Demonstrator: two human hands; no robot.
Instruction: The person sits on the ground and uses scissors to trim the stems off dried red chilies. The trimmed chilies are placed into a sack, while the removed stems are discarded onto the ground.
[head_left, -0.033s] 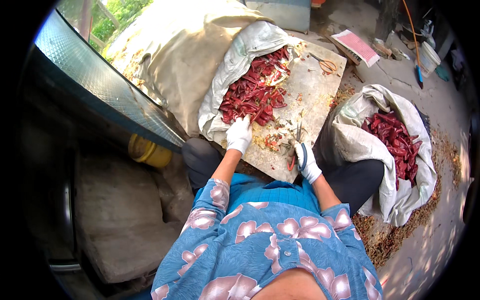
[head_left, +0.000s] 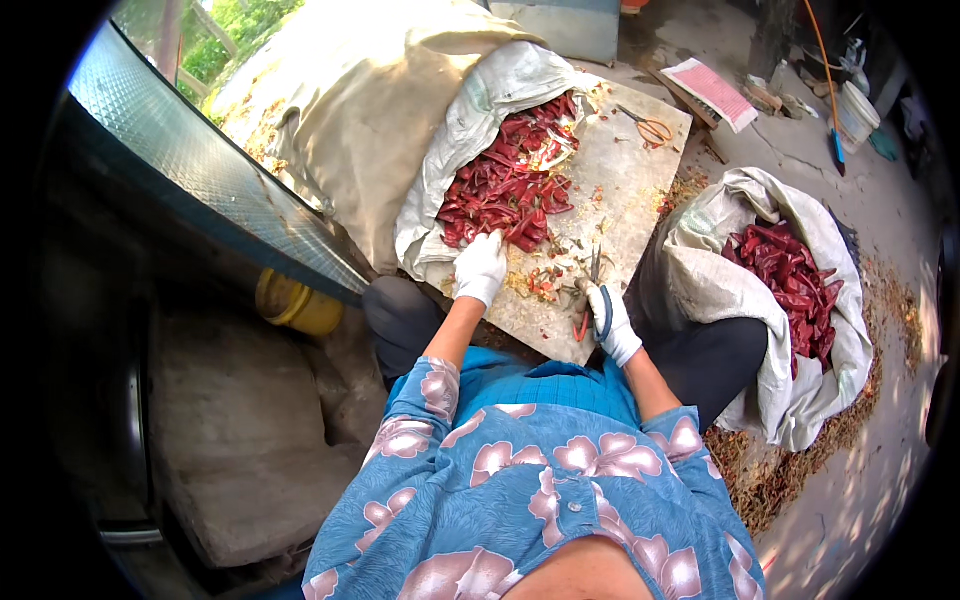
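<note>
Dried red chili peppers (head_left: 507, 190) spill from the mouth of a white woven sack (head_left: 440, 175) onto a flat board (head_left: 640, 185). My left hand (head_left: 481, 268), in a white glove, is closed at the near edge of this pile, its fingertips pinching at a chili; they are partly hidden among the peppers. To its right, over the board, my gloved right hand (head_left: 615, 325) grips a pair of scissors (head_left: 596, 265), blades pointing away from me. Cut stems and pale seeds (head_left: 545, 283) lie scattered between the hands.
By my right knee stands an open white sack (head_left: 720, 275) holding more red chilies (head_left: 790, 285). Another pair of scissors (head_left: 648, 128) with orange handles lies on the board's far part. A yellow bucket (head_left: 300, 303) is at left, and plant litter (head_left: 770, 480) covers ground at right.
My left hand has shifted very slightly to the right at the edge of the pile. The right hand and scissors look unmoved.
</note>
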